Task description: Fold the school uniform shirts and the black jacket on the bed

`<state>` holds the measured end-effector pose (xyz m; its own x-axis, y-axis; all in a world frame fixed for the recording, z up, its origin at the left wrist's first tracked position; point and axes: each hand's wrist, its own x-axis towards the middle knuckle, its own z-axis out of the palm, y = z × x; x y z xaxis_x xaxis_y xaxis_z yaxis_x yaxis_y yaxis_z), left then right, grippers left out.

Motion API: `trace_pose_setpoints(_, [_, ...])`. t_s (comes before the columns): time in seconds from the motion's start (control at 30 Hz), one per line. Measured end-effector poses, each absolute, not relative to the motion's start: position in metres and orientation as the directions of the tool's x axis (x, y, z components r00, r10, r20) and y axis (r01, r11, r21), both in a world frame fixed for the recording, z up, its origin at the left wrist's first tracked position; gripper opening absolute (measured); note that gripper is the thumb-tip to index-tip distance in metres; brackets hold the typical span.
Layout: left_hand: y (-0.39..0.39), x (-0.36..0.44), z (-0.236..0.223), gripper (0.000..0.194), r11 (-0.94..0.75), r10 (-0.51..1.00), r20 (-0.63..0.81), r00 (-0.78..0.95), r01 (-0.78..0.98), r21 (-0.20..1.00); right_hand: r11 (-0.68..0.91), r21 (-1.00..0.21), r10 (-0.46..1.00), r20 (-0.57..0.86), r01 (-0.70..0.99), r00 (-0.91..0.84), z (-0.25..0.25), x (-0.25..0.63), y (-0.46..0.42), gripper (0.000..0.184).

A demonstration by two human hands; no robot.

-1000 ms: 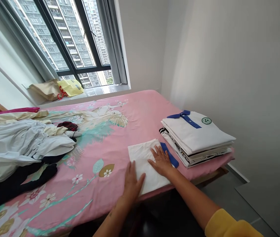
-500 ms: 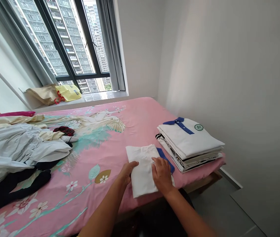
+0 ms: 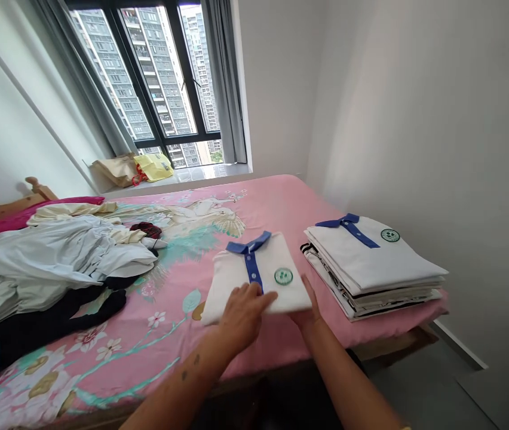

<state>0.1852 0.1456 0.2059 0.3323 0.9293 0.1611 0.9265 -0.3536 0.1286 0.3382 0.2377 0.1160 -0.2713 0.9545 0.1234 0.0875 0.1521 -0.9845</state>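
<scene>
A folded white polo shirt [image 3: 232, 278] lies face up before me on the bed, its blue collar pointing away and a round green badge on its chest. My left hand [image 3: 243, 316] rests palm down on the near part of the shirt, thumb spread from the fingers. At the right edge, my right hand [image 3: 306, 307] grips the cloth, some of its fingers hidden beneath. Close by on the right stands a stack of folded clothes [image 3: 353, 263], topped by a matching polo shirt [image 3: 366, 257].
A loose heap of clothes [image 3: 61, 251], white, cream and black, covers the left of the pink flowered bed sheet [image 3: 276, 200]. Paper bag [image 3: 117, 170] and yellow bag [image 3: 153, 166] sit on the window sill. A wall bounds the right side.
The polo shirt has been turned over, so its collar, placket and badge now show. My left hand has moved on top and the right to its right edge. The view has swung left.
</scene>
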Motion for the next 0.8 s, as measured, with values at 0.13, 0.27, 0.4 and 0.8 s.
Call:
trace_pose_setpoints(0.13, [0.101,0.167,0.130,0.054,-0.353,0.929,-0.016,0.369,0.899,0.258,-0.200,-0.945,0.948,-0.121,-0.259,-0.293,0.063,0.376,0.239,0.076])
trace_pose_setpoints(0.27, [0.088,0.146,0.109,0.040,-0.315,0.948,0.153,0.277,0.881,0.353,-0.164,-0.963,0.986,-0.165,-0.215,-0.015,0.067,0.389,0.238,0.060])
trace_pose_setpoints(0.4, [0.106,0.131,0.107,0.046,-0.211,0.950,0.287,0.122,0.929,0.305,0.246,-0.930,0.969,0.246,0.272,-0.034,0.088,0.356,0.219,0.051])
trace_pose_setpoints(0.8, [0.117,0.084,0.067,0.056,0.171,0.926,0.129,-0.355,0.699,0.695,0.152,-0.776,0.982,0.190,0.613,-0.002,0.055,0.357,0.205,0.054])
